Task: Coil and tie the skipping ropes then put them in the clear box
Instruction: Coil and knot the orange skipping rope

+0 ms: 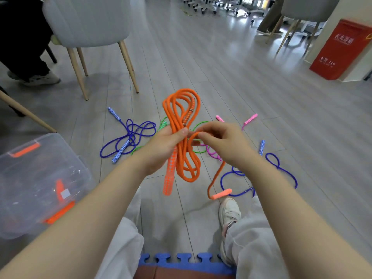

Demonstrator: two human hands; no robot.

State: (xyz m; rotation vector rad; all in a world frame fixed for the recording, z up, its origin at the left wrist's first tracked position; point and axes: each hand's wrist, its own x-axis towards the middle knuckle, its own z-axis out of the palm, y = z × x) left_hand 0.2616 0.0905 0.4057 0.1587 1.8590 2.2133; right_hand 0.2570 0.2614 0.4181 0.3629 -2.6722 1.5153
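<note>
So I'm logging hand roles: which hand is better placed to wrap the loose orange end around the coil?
Probably the right hand: its fingers already pinch the free end, while the left hand grips the orange rope coil.

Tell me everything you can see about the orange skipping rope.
The orange skipping rope is a thick matte cord gathered into long loops, held upright above the floor. The left hand clamps the bundle at its waist; the right hand pinches a loose strand. One patterned orange handle hangs below the left hand; the tail trails down to a second handle.
</note>
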